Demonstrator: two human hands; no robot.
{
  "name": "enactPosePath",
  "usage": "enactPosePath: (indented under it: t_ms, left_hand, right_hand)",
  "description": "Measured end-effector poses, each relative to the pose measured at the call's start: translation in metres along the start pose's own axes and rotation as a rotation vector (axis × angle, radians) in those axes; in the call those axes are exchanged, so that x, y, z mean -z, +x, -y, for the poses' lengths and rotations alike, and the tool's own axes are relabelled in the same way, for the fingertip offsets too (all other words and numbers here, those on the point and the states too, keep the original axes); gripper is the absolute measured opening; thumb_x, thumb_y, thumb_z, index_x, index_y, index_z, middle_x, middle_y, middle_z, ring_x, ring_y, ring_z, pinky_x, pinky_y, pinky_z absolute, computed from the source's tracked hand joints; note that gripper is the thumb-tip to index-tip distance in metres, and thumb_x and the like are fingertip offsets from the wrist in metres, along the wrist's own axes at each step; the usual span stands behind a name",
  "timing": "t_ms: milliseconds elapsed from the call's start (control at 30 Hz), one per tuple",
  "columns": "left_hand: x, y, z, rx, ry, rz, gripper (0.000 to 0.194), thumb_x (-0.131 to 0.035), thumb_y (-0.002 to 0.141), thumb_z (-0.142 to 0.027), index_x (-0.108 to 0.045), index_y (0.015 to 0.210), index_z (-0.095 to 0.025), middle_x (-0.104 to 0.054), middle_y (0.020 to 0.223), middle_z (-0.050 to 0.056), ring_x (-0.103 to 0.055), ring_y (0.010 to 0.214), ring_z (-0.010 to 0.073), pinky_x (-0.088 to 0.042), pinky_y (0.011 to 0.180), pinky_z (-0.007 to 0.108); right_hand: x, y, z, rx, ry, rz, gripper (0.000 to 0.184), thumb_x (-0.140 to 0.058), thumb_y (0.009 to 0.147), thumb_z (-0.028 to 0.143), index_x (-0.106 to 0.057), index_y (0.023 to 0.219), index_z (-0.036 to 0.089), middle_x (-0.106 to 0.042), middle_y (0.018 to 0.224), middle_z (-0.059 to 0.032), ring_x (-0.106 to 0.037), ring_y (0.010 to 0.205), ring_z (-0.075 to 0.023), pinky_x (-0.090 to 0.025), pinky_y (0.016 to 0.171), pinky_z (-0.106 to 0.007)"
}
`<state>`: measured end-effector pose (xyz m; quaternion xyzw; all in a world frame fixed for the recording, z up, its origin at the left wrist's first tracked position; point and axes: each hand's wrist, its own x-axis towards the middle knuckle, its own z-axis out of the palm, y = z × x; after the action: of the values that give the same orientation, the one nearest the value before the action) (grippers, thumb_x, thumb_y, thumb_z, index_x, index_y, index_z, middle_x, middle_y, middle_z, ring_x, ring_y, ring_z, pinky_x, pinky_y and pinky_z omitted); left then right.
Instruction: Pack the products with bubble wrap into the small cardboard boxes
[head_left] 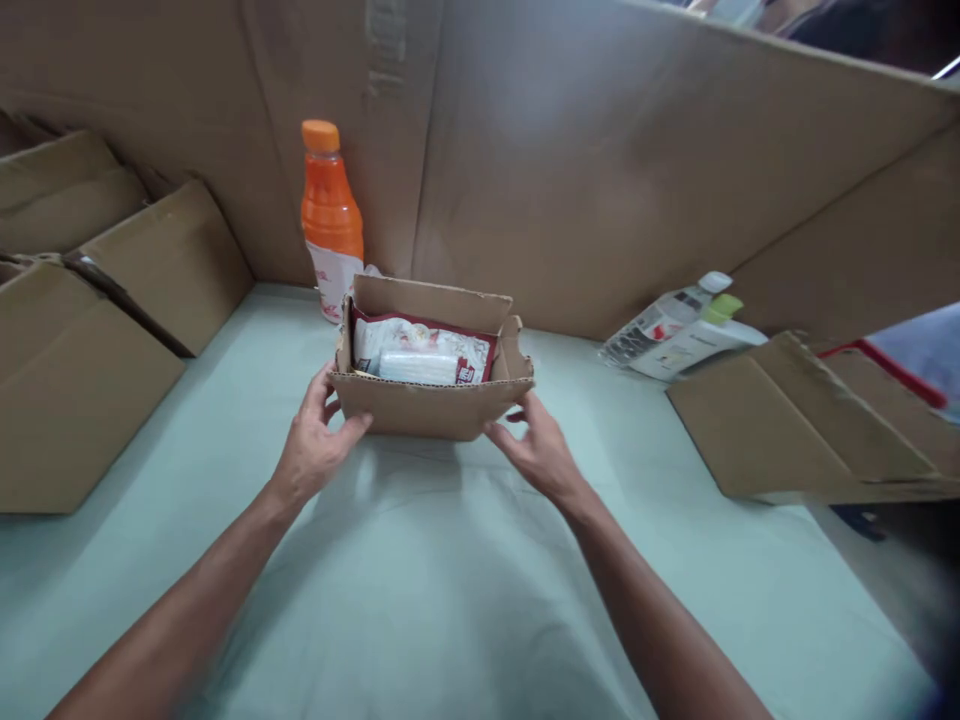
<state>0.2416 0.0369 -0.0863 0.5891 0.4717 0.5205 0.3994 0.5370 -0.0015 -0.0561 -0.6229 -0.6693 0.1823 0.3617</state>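
Observation:
A small open cardboard box stands in the middle of the pale green table. Inside it lie a red and white packet and a white wrapped item. My left hand grips the box's left front corner, thumb on the front wall and fingers round the side. My right hand holds the right front corner, fingers curled against the wall. Both hands are closed on the box.
An orange drink bottle stands just behind the box. Two white bottles lie at the right. Flattened cardboard sits at the right, cardboard boxes at the left. A tall cardboard wall runs along the back.

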Motion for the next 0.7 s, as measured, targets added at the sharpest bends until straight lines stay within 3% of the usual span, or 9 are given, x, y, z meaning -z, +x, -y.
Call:
enactPosePath:
  t_ms: [67,167,267,333,400,500,600,700]
  left_hand:
    - [-0.012,0.008,-0.001,0.045,-0.075,-0.017,0.064,-0.072,0.08,-0.038,-0.052,0.138,-0.021,-0.063,0.136,0.011,-0.06,0.126,0.0254,-0.051,0.106,0.041]
    - [-0.031,0.005,-0.01,0.031,-0.102,-0.016,0.065,-0.074,0.079,-0.039,-0.055,0.137,-0.02,-0.065,0.133,0.01,-0.061,0.125,0.0257,-0.051,0.106,0.039]
    - [-0.048,-0.023,-0.023,0.01,-0.096,0.104,0.068,-0.076,0.08,-0.038,-0.054,0.142,-0.023,-0.061,0.143,0.01,-0.057,0.132,0.0272,-0.047,0.111,0.04]
    - [-0.048,-0.049,-0.029,0.028,-0.106,0.185,0.068,-0.077,0.081,-0.037,-0.054,0.144,-0.024,-0.057,0.148,0.01,-0.056,0.134,0.0271,-0.044,0.115,0.04]
    - [-0.032,-0.074,-0.031,0.062,-0.125,0.198,0.068,-0.079,0.08,-0.039,-0.056,0.143,-0.025,-0.056,0.15,0.009,-0.056,0.135,0.0269,-0.042,0.118,0.039]
    - [0.011,-0.099,-0.029,0.135,-0.097,0.047,0.073,-0.085,0.072,-0.048,-0.061,0.136,-0.022,-0.064,0.139,0.01,-0.059,0.132,0.0294,-0.045,0.116,0.041]
    - [0.053,-0.114,-0.024,0.202,0.013,-0.072,0.079,-0.091,0.059,-0.056,-0.067,0.125,-0.019,-0.072,0.122,0.011,-0.065,0.121,0.032,-0.053,0.108,0.042]
    - [0.077,-0.125,-0.02,0.25,0.057,-0.102,0.074,-0.091,0.057,-0.058,-0.07,0.116,-0.019,-0.074,0.112,0.009,-0.069,0.112,0.0309,-0.057,0.101,0.041]
  right_hand:
    - [-0.02,0.006,0.007,-0.062,0.069,-0.03,0.049,-0.063,0.081,0.037,-0.058,0.125,0.015,-0.07,0.119,-0.0153,-0.067,0.099,-0.0272,-0.058,0.08,-0.042]
    - [-0.015,-0.01,0.008,-0.157,0.104,-0.1,0.047,-0.061,0.081,0.039,-0.058,0.12,0.013,-0.071,0.11,-0.0151,-0.068,0.088,-0.0265,-0.058,0.076,-0.042]
    - [0.013,-0.063,0.004,-0.247,0.03,-0.206,0.043,-0.061,0.083,0.048,-0.061,0.108,0.013,-0.073,0.093,-0.0139,-0.068,0.075,-0.0266,-0.057,0.065,-0.04]
    - [0.026,-0.105,0.008,-0.257,-0.059,-0.265,0.038,-0.062,0.087,0.05,-0.062,0.101,0.015,-0.072,0.085,-0.0127,-0.068,0.073,-0.0269,-0.056,0.06,-0.038]
    - [0.024,-0.141,0.021,-0.178,-0.115,-0.281,0.035,-0.061,0.092,0.047,-0.063,0.107,0.015,-0.073,0.093,-0.0138,-0.07,0.081,-0.0281,-0.058,0.066,-0.039]
    - [0.005,-0.169,0.044,0.036,-0.122,-0.204,0.045,-0.059,0.096,0.039,-0.055,0.135,0.017,-0.069,0.122,-0.0169,-0.068,0.11,-0.031,-0.06,0.087,-0.044]
    - [-0.006,-0.175,0.047,0.168,-0.066,-0.097,0.063,-0.065,0.094,0.04,-0.043,0.15,0.021,-0.061,0.138,-0.0162,-0.061,0.125,-0.0325,-0.056,0.1,-0.049]
    - [0.001,-0.165,0.028,0.211,0.032,0.026,0.093,-0.074,0.086,0.056,-0.028,0.16,0.026,-0.048,0.154,-0.0155,-0.048,0.14,-0.036,-0.046,0.112,-0.055]
